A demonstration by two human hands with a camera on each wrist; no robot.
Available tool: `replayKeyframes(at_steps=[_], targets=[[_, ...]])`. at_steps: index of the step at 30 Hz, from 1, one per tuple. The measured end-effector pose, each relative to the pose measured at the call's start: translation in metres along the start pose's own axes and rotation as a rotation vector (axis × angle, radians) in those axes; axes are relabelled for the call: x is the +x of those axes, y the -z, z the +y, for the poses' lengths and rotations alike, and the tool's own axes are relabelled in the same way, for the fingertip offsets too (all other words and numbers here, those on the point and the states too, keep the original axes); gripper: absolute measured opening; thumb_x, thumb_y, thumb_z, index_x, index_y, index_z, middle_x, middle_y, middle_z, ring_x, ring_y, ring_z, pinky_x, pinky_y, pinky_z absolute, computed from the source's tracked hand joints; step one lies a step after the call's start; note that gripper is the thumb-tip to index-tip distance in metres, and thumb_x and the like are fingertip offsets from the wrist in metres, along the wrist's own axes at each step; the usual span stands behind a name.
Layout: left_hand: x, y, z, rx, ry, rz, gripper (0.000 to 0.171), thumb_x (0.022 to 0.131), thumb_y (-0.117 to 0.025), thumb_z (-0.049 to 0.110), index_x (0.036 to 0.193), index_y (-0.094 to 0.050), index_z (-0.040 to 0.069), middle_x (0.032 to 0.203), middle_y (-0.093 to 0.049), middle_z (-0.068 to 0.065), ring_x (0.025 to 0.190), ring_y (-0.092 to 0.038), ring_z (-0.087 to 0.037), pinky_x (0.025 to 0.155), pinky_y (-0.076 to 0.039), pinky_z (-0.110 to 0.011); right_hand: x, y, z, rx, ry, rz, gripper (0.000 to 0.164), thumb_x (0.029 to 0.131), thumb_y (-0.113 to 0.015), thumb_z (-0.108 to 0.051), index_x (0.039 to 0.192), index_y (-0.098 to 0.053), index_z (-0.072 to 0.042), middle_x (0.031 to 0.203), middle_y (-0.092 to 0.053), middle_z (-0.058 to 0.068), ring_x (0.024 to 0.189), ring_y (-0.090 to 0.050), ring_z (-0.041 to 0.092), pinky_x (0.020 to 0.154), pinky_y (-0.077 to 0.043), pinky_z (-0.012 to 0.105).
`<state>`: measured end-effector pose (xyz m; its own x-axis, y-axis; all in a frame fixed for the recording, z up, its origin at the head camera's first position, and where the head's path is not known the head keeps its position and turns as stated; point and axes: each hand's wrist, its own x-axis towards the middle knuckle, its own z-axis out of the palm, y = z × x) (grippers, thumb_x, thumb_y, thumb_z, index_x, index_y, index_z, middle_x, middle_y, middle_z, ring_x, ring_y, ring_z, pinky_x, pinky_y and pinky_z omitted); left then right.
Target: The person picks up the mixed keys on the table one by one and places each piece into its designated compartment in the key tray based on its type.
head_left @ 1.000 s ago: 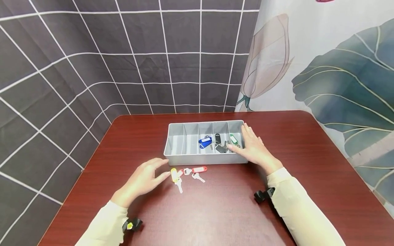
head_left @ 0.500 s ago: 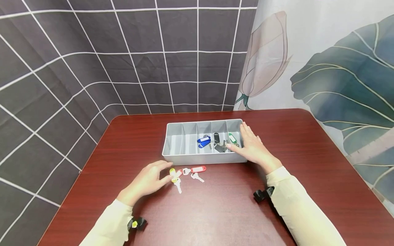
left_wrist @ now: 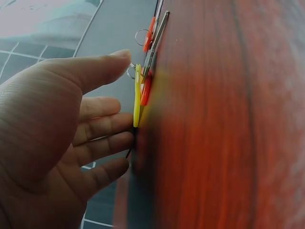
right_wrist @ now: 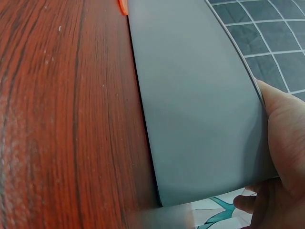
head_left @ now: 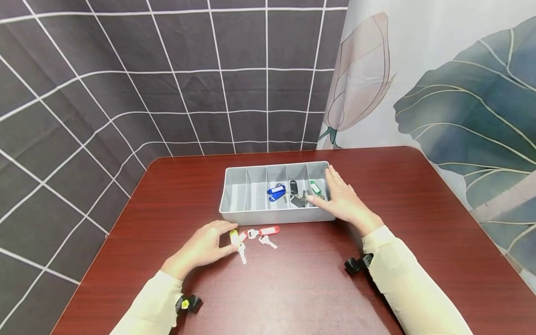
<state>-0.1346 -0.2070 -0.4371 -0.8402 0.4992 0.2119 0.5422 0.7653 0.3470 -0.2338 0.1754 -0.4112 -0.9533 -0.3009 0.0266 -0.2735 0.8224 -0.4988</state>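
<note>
My left hand (head_left: pixel 205 246) reaches over the table, thumb and fingers apart on either side of a yellow key tag (head_left: pixel 234 236). In the left wrist view, the thumb tip comes close to that yellow tag; no firm pinch shows. A red key tag lies partly under the yellow one, and another red key tag (head_left: pixel 269 231) lies to the right, with silver keys (head_left: pixel 268 241) beside them. My right hand (head_left: pixel 345 200) grips the right end of a grey divided box (head_left: pixel 276 217), thumb over its front rim, fingers along its right side.
Blue key tags (head_left: pixel 277 193) lie in the box's middle compartment, black ones (head_left: pixel 294 187) in the one to its right. A green key tag (head_left: pixel 315 187) lies in the rightmost compartment. The two left compartments hold nothing visible. A grid-patterned curtain (head_left: pixel 243 93) hangs behind the table.
My left hand has moved right, bringing its thumb and fingertips to the yellow key tag. The right hand has stayed on the box.
</note>
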Motion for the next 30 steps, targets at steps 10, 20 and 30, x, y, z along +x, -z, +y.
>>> replayKeyframes(at_steps=[10,20,30], targets=[[0.0015,-0.0001,0.0005,0.034,-0.013,-0.023,0.057,0.074,-0.082,0.035,0.121,-0.066,0.006,0.113,-0.065,-0.003,0.104,-0.060,-0.018,0.091,-0.048,-0.038,0.0000,0.0001,0.0002,0.009,0.008,0.002,0.112,0.081,-0.053,-0.072,0.154,-0.001,-0.006,0.161,0.003,0.009,0.147,-0.006,0.028,0.106,-0.013,0.069],[-0.0003,-0.0023,-0.0033,0.049,0.009,-0.027,0.048,0.071,-0.085,0.031,0.110,-0.072,0.006,0.098,-0.060,0.001,0.092,-0.056,-0.015,0.080,-0.050,-0.034,0.0012,-0.0016,0.0015,0.009,0.009,-0.003,0.112,0.080,-0.052,-0.075,0.154,0.000,-0.008,0.161,0.006,0.005,0.147,-0.005,0.027,0.106,-0.013,0.070],[-0.0037,0.0006,-0.0085,0.051,-0.004,0.008,0.025,0.071,-0.085,0.030,0.089,-0.075,0.016,0.088,-0.058,0.007,0.084,-0.054,-0.010,0.074,-0.050,-0.032,0.0008,-0.0004,0.0016,0.014,0.006,-0.011,0.113,0.080,-0.051,-0.075,0.154,0.001,-0.007,0.161,0.007,0.005,0.147,-0.007,0.029,0.106,-0.013,0.070]])
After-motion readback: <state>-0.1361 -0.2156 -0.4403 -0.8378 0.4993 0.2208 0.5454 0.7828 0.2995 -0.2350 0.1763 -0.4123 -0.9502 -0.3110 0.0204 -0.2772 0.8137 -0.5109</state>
